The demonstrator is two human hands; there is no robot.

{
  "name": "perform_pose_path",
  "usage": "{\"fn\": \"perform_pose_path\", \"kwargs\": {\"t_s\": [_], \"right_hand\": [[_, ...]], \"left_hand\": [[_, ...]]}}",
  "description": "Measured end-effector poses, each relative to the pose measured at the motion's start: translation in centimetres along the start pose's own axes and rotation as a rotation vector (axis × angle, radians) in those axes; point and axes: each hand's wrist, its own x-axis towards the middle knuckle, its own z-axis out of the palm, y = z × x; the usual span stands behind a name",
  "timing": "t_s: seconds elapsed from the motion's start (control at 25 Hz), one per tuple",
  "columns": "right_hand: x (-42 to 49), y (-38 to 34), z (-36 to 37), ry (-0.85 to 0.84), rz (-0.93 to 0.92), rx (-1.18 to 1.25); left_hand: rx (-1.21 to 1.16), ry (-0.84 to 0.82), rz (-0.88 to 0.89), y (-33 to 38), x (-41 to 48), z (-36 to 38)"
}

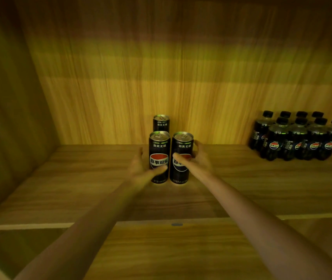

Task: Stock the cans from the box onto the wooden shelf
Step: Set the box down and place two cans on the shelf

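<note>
Cans (159, 147) in curled left hand (138, 166), right hand (199, 158)

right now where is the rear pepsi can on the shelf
In the head view the rear Pepsi can stands upright mid-shelf, directly behind the front left can, diagonally behind the front right can; the Pepsi bottles sit far to its right.

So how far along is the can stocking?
Done: the back can already stands on the wooden shelf. In hand: the left hand grips the left front can and the right hand grips the right front can, both upright on the board. Left: letting go of them. The box is out of view, so I cannot tell how many cans remain.
</note>
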Motion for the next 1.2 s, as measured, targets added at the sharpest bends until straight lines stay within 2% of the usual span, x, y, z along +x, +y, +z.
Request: {"fn": "perform_pose_path", "kwargs": {"t_s": [0.08,0.16,0.2,0.28,0.36,0.64,0.76,0.92,1.08,1.2], "right_hand": [[-1.4,3.1,0.7,-0.002,0.076,-0.151],[-2.2,5.3,1.2,0.02,0.032,-0.453],[-2.0,5.7,1.3,0.054,-0.009,-0.595],[-1.2,5.5,1.4,0.104,-0.04,-0.766],[-0.2,5.6,1.3,0.123,-0.046,-0.824],[1.3,6.0,1.8,0.136,-0.008,-0.771],[0.3,5.7,1.5,0.099,0.009,-0.617],[-3.2,2.7,-0.7,0.155,-0.147,-0.694],[-5.9,-1.9,-1.1,-0.033,-0.323,-0.861],[-9.4,-3.9,0.0,-0.222,-0.36,-0.956]], "left_hand": [[0.391,-0.041,-0.053,-2.9,-0.4,-0.2],[0.733,-0.026,0.076,-4.1,-0.4,0.5],[0.798,0.025,0.137,-4.1,-0.2,1.0],[0.836,0.095,0.165,-3.5,0.1,1.8],[0.836,0.123,0.144,-3.5,0.5,2.4],[0.905,0.158,0.082,-3.3,1.3,3.5],[0.918,0.155,0.05,-3.3,0.4,3.1],[0.92,0.148,0.08,-2.5,-3.1,1.3],[0.96,0.092,0.179,-0.3,-7.0,-1.9],[1.078,0.03,0.207,0.9,-10.7,-4.2]]}}
